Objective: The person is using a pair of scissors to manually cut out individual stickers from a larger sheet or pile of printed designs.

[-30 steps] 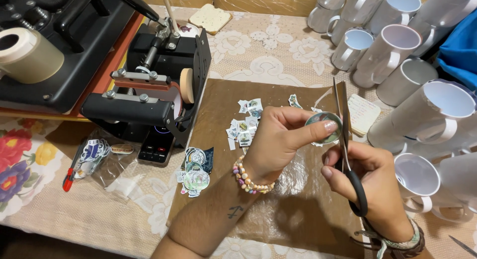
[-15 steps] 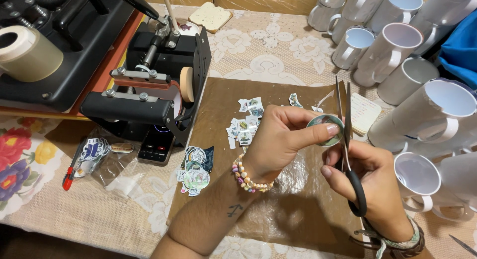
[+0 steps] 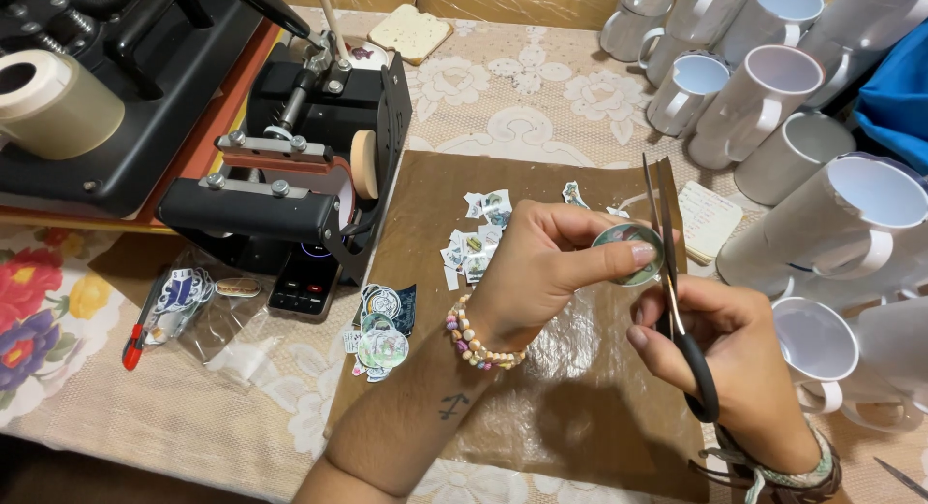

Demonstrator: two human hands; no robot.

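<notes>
My left hand (image 3: 541,267) pinches a small round printed sticker (image 3: 627,241) between thumb and fingers, above a brown sheet (image 3: 435,204). My right hand (image 3: 720,354) grips black-handled scissors (image 3: 672,272), blades pointing up and set against the sticker's right edge. Small cut paper scraps (image 3: 476,238) lie on the brown sheet behind my left hand. More cut-out stickers (image 3: 379,335) sit at the sheet's left edge.
A black mug press (image 3: 300,166) stands at the left, beside a flat heat press with a tape roll (image 3: 43,103). Several white mugs (image 3: 764,98) crowd the right side. A red-handled tool (image 3: 135,335) and plastic bag with stickers lie front left.
The scissor blades have closed slightly along the sticker's edge, and my left hand has turned the sticker a little. Both hands stay in the same place.
</notes>
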